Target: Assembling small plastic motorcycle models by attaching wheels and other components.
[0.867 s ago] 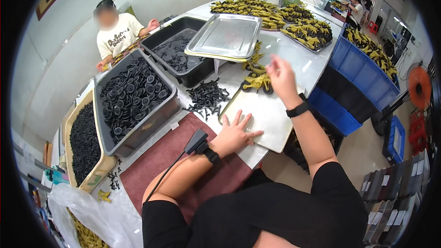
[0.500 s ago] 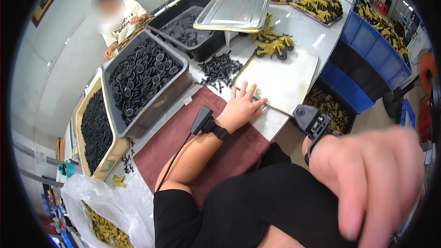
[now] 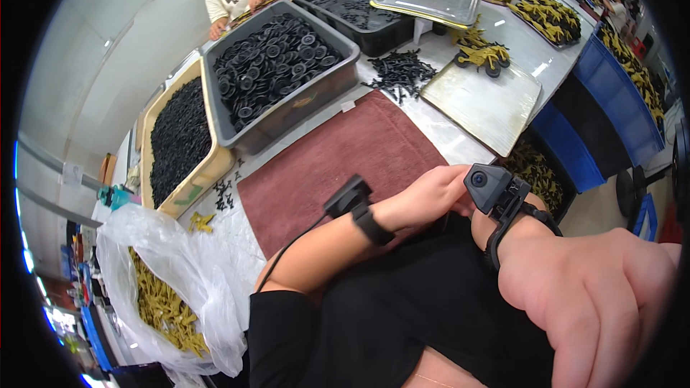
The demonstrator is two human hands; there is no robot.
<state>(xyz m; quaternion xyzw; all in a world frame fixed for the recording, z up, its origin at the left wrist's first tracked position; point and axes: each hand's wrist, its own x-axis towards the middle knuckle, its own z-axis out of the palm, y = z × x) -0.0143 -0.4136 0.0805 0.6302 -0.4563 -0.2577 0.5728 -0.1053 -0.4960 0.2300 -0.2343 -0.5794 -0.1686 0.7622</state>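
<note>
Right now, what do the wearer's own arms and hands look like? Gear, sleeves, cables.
Left hand and right hand: no gloves. Left sleeve: black, short. Left wrist: black strap with a black boxy module, thin black cable along the forearm. Right wrist: black angular camera, round lens, on a black band.

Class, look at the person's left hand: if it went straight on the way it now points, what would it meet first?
The left hand would probably meet the black camera strapped at the right wrist; depth is unclear, so they may already touch.
</note>
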